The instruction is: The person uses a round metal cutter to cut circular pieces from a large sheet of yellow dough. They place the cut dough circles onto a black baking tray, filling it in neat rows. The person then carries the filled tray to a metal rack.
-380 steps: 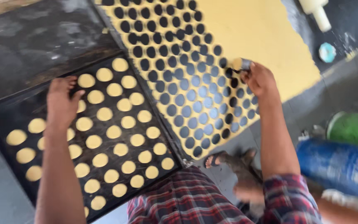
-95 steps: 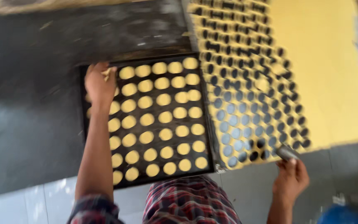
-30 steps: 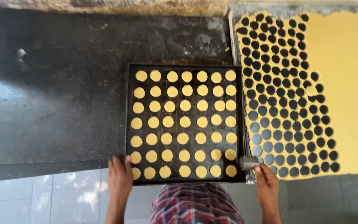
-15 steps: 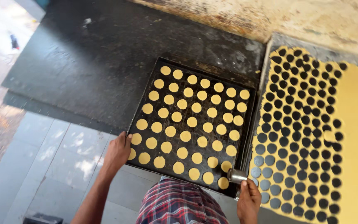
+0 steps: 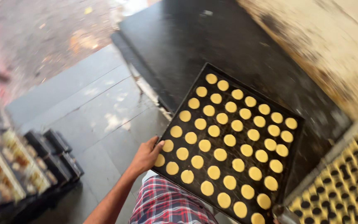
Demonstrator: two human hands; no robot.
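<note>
Now left hand grips black tray near corner.

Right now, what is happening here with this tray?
A person's left hand grips the near edge of a black tray filled with rows of round yellow dough discs, which lies partly over the edge of a dark worktop. At the right lies a dough sheet full of cut-out holes.
</note>
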